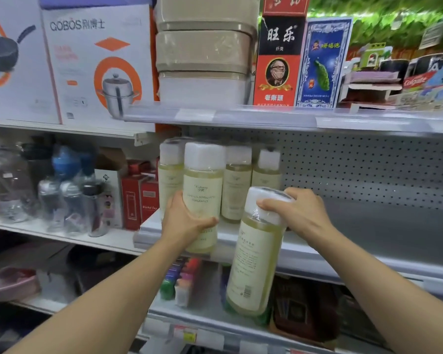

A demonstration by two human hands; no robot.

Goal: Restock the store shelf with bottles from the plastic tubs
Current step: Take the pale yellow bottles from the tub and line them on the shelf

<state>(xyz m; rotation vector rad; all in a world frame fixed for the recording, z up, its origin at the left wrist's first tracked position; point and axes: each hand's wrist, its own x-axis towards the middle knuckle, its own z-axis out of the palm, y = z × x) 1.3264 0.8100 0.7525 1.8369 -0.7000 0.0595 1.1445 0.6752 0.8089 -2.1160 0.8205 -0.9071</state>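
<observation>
2 hands, 2 bottles at the grey metal shelf [368,241].

The left hand [187,218] reaches up from the lower left on a bare forearm, fingers and thumb wrapped round the lower body of an upright clear plastic bottle of pale yellow liquid with a white cap and cream label [202,195], held at the shelf's front edge, whether resting on it I cannot tell. The right hand [299,210] comes in from the lower right, palm down, fingers curled over the white cap of a second matching yellow bottle [256,256], which hangs tilted in front of the shelf edge, its base below the shelf lip. Behind them 3 more shrink-wrapped yellow bottles [237,185] stand upright on the shelf against the perforated back panel [368,169].
</observation>
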